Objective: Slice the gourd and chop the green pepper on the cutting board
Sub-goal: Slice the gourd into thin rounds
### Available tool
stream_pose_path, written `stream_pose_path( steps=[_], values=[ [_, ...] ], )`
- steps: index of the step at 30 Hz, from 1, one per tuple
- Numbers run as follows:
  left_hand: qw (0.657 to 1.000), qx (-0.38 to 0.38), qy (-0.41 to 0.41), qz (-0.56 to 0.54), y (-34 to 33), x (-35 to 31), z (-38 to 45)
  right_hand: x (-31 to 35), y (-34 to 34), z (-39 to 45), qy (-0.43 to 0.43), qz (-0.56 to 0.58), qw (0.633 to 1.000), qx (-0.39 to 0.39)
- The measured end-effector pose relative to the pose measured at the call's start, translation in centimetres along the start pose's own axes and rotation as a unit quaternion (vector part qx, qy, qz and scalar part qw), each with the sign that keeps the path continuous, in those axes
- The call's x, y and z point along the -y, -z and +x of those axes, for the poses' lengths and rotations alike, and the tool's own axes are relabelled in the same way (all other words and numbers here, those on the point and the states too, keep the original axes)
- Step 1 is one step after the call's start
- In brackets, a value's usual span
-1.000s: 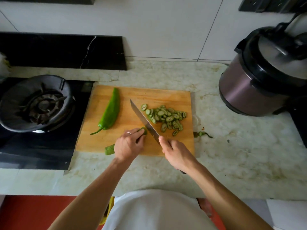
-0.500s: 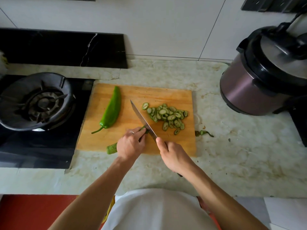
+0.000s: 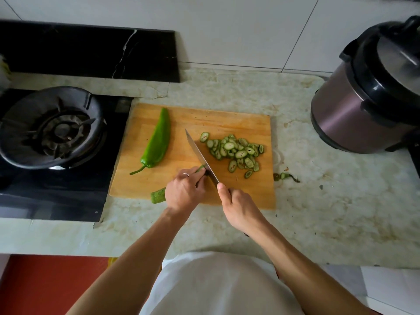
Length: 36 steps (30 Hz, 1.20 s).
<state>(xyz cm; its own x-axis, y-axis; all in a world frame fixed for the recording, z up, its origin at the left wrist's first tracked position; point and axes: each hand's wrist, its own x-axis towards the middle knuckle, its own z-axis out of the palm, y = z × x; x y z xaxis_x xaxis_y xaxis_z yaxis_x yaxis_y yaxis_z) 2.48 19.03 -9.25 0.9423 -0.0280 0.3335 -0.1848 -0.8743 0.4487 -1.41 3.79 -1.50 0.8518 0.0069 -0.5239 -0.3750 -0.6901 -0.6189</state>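
A wooden cutting board (image 3: 227,119) lies on the counter. My left hand (image 3: 184,192) grips a slim green gourd (image 3: 158,195) at the board's front edge; its cut end sticks out past the fingertips, against the blade. My right hand (image 3: 238,208) holds the knife (image 3: 200,155) by its handle, with the blade angled across the gourd's tip. A pile of several gourd slices (image 3: 236,153) lies to the right of the blade. A whole green pepper (image 3: 159,139) rests on the left part of the board.
A black gas burner (image 3: 52,128) sits to the left of the board. At the far right stands a purple pressure cooker (image 3: 368,92). A gourd scrap (image 3: 284,176) lies on the marble counter (image 3: 329,212) just right of the board.
The knife and my left hand have shifted slightly left along the gourd, and the stub past my left hand looks a little shorter. The pepper and slices lie as before.
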Motion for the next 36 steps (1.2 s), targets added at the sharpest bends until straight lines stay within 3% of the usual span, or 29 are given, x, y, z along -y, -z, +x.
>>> stream_pose_path(
  steps=[10, 36],
  values=[
    [1.0, 0.011, 0.007, -0.012, 0.2, -0.1, 0.1, -0.6, -0.7, 1.1, -0.017, 0.065, 0.997, -0.033],
    [0.999, -0.032, -0.015, -0.039, -0.2, 0.3, -0.1, 0.0, 0.1, -0.4, 0.02, 0.035, 0.999, -0.009]
  ],
)
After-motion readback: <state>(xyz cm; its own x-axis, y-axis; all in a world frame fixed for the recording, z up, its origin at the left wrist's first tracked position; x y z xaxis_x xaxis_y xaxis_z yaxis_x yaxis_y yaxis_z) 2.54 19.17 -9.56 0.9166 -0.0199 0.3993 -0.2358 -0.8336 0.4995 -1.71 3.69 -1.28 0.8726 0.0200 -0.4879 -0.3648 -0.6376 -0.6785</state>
